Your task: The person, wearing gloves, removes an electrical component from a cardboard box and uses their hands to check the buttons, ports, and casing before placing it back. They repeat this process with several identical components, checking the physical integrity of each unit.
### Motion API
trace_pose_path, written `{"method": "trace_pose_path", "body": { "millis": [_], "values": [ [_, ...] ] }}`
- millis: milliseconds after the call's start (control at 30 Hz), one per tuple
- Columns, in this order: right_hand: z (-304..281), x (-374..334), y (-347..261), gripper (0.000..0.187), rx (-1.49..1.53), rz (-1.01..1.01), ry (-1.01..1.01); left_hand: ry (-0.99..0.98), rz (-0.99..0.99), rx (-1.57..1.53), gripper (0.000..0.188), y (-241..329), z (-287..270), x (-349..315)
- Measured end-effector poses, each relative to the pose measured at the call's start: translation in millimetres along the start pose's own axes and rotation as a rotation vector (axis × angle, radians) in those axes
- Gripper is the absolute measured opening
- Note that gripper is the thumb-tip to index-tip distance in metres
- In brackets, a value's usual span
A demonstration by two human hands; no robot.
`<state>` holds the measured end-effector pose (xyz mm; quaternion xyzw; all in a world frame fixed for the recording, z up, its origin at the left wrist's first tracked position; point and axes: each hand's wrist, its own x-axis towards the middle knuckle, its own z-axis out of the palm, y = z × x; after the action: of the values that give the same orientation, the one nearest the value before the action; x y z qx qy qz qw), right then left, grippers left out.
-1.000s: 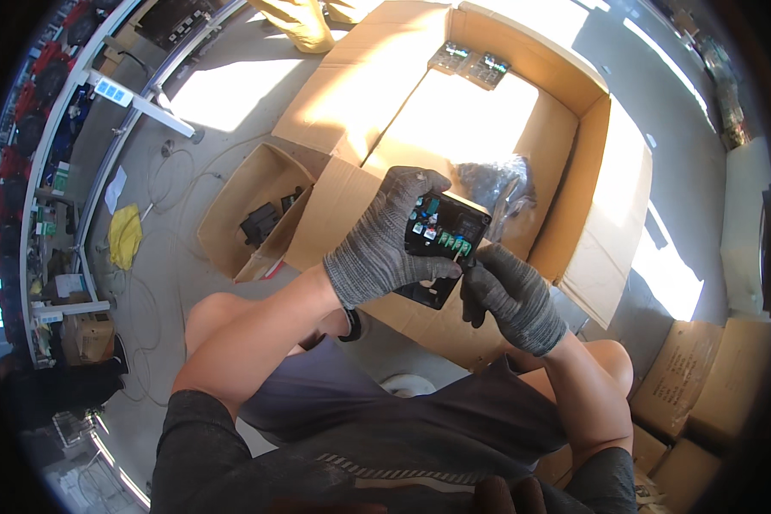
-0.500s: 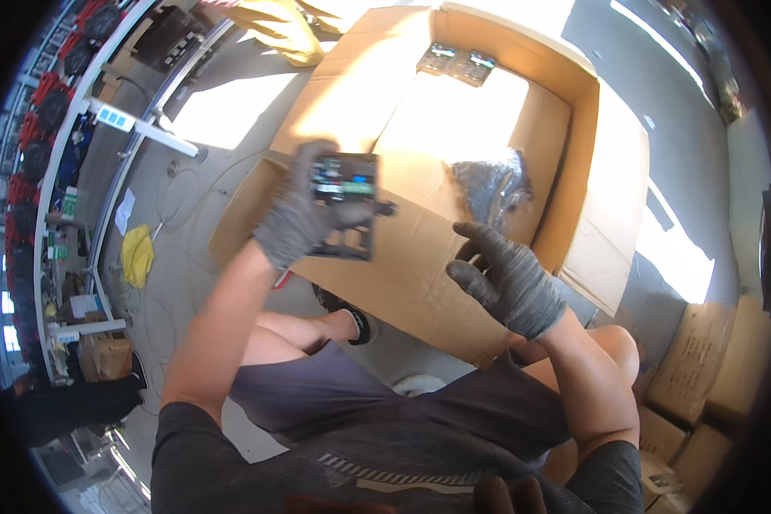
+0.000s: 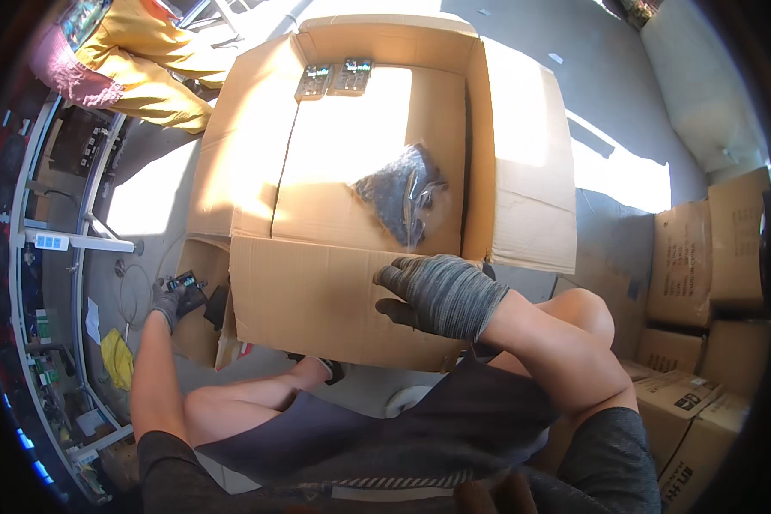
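Low on the left, my left hand (image 3: 168,303) in a grey glove is closed on a black circuit-board module (image 3: 188,292). It holds the module at a smaller cardboard box (image 3: 195,337), where another black piece (image 3: 218,306) shows. My gloved right hand (image 3: 448,295) is at the near flap of a large open cardboard box (image 3: 343,304), thumb apart from the fingers and nothing held; whether it touches the flap I cannot tell. Inside the large box lie a clear plastic bag with dark contents (image 3: 403,193) and two similar modules (image 3: 314,81) at the far left corner.
A person in yellow trousers (image 3: 150,64) stands at the far left. A metal rack (image 3: 77,240) runs along the left side. Closed cartons (image 3: 681,265) are stacked on the right. Yellow cloth or plastic (image 3: 117,358) lies on the floor near my left forearm.
My left hand has carried the module down and left from above the large box's near flap to the smaller box. My right hand has shifted left. The view has turned.
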<state>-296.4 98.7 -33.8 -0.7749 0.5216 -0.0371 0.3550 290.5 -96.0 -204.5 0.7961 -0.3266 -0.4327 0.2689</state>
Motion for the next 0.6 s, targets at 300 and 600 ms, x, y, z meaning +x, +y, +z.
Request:
{"method": "trace_pose_path", "body": {
  "millis": [300, 600],
  "values": [
    [-14.3, 46.9, 22.0, 0.036, 0.196, 0.168, 0.05, -0.302, 0.292, 0.033, 0.058, 67.8, 19.0, -31.8],
    [-50.3, 255.9, 173.8, 0.052, 0.041, 0.384, 0.348, -0.607, 0.744, 0.043, 0.039, 174.8, 138.7, -282.5]
  ]
}}
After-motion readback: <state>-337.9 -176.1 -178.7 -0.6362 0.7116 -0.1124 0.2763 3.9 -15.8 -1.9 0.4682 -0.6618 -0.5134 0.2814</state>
